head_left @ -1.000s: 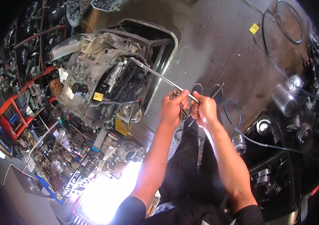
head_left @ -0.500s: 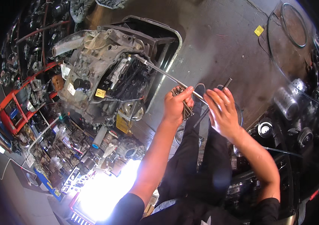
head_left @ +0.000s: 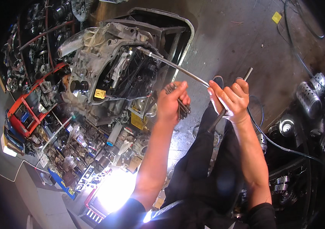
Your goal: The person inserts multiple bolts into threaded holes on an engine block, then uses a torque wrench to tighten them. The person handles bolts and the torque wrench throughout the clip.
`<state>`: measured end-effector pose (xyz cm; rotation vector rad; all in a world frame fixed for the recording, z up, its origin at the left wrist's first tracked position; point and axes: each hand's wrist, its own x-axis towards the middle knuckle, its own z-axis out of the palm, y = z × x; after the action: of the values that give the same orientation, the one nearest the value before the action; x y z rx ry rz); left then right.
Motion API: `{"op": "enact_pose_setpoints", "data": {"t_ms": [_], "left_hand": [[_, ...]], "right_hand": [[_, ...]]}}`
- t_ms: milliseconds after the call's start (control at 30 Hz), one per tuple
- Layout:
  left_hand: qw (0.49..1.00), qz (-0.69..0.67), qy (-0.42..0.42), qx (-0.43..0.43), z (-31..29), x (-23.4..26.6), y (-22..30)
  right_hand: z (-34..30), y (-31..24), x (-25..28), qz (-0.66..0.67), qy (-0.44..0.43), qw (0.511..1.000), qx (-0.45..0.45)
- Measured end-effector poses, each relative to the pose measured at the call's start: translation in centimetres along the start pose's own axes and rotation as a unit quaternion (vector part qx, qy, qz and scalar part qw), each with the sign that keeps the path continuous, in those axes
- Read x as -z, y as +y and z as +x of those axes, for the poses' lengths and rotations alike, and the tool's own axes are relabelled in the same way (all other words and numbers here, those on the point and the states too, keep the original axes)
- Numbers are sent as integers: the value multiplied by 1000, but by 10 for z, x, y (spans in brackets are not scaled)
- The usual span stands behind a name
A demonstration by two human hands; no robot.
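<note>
A bundle of slim, grey metal bolts (head_left: 184,110) is grasped by the curled fingers of the left hand (head_left: 171,102). A dark, round metal crossbar (head_left: 217,123) and the near end of a long, silvery metal rod (head_left: 179,70) are held by the right hand's (head_left: 234,101) fingers. The rod's far end is positioned at an open, grey metal housing (head_left: 100,45).

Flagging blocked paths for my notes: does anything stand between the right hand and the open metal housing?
Nothing visible does: the silver rod runs uncovered from the right hand to the open metal housing. The left hand, holding bolt-like pieces, shows below the rod.
</note>
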<state>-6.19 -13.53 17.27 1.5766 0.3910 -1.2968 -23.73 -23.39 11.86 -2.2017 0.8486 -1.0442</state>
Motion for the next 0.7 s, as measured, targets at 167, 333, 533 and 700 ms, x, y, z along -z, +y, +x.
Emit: {"op": "enact_pose_setpoints", "data": {"t_ms": [167,333,533,700], "left_hand": [[997,20,52,53,-17,21,-34],[993,71,64,68,-31,38,-60],[990,90,80,76,-25,47,-66],[993,79,68,62,-21,47,-61]], "right_hand": [[3,-6,-1,21,10,998,-51],[6,-9,2,21,3,998,-53],[8,-8,2,20,-16,996,-80],[12,-11,3,25,-18,995,-96]]}}
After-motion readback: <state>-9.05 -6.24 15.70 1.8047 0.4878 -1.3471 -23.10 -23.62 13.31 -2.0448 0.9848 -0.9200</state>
